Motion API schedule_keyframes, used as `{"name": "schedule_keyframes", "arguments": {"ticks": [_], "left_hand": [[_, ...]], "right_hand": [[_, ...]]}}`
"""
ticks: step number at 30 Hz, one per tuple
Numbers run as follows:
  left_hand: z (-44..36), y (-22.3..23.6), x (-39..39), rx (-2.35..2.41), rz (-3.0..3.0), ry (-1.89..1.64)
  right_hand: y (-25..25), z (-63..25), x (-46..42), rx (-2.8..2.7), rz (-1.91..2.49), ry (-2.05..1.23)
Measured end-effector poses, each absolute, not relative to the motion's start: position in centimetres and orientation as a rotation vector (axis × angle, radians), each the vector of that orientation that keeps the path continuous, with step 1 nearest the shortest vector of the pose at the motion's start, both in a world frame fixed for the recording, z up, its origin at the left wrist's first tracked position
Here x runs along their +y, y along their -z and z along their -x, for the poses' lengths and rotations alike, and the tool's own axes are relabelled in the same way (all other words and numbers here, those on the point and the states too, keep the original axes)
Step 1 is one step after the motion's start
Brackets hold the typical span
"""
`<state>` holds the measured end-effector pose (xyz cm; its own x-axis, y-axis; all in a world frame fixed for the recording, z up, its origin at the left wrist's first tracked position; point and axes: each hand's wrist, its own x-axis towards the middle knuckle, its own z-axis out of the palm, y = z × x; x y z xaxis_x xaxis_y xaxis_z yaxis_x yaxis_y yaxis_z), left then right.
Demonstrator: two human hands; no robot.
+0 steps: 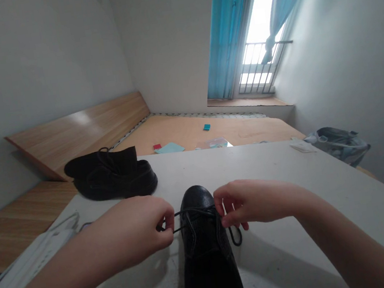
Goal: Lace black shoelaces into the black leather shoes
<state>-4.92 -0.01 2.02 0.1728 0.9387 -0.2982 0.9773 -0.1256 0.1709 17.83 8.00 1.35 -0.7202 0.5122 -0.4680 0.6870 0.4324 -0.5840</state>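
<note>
A black leather lace-up shoe [207, 251] stands upright on the white table, its toe pointing away from me. Left of it, my left hand [152, 218] is closed in a pinch on a black shoelace [178, 229], and strands stretch from those fingers to the shoe. My right hand [238, 203] is at the shoe's right side, thumb and fingertips closed on the lace by the eyelets. Below those fingers hangs a dark lace loop [236, 238]. Lace strands cross the front of the shoe's tongue. The exact grip of the right fingertips is partly hidden.
Another black shoe or pair [114, 176] sits at the table's back left. The white table [270, 166] borders a bed [175, 123] with small items on it. A white power strip or cable bundle [46, 252] lies left. A lined bin [344, 144] stands right.
</note>
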Motion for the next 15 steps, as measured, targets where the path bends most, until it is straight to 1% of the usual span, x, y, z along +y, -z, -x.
{"name": "schedule_keyframes", "arguments": {"ticks": [6,15], "left_hand": [[5.0,-1.9,-0.2,1.844,-2.132,0.164],[5.0,-1.6,0.3,1.866,-2.173,0.079]], "right_hand": [[-2.5,-17.4,6.7,2.687,-1.113,0.925],[-2.9,-17.1,5.5,2.719,-1.094,0.86]]}}
